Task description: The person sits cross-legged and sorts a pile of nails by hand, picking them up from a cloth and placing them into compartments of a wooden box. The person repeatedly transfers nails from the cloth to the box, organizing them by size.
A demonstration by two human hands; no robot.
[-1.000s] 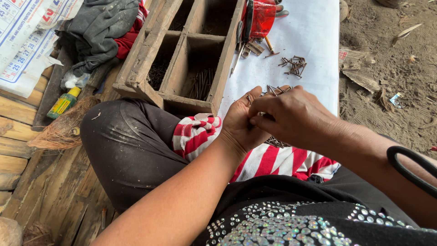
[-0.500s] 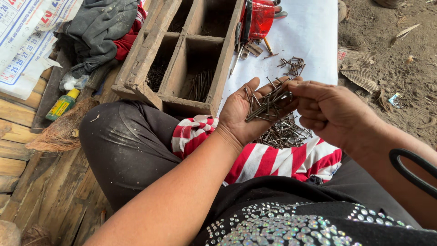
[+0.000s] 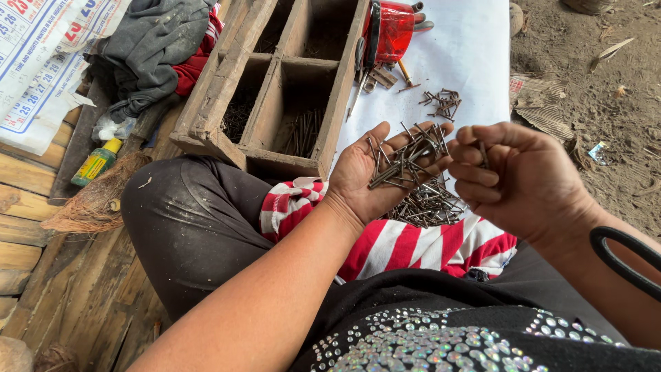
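Bare earth borders a white sheet (image 3: 475, 55) spread beside plank flooring. Wooden box (image 3: 275, 83), at the sheet's left edge, has open compartments; the near one holds dark nails. Red container (image 3: 392, 31) lies at the sheet's far edge. Left hand (image 3: 385, 172), palm up and spread, cups a bundle of nails (image 3: 406, 155). Right hand (image 3: 516, 179), fingers curled, pinches one nail. Loose pile (image 3: 427, 207) rests on striped cloth (image 3: 413, 241) beneath both hands.

Left hand (image 3: 375, 176) palm up cradling nails (image 3: 406, 155), right hand (image 3: 513, 179) pinching one
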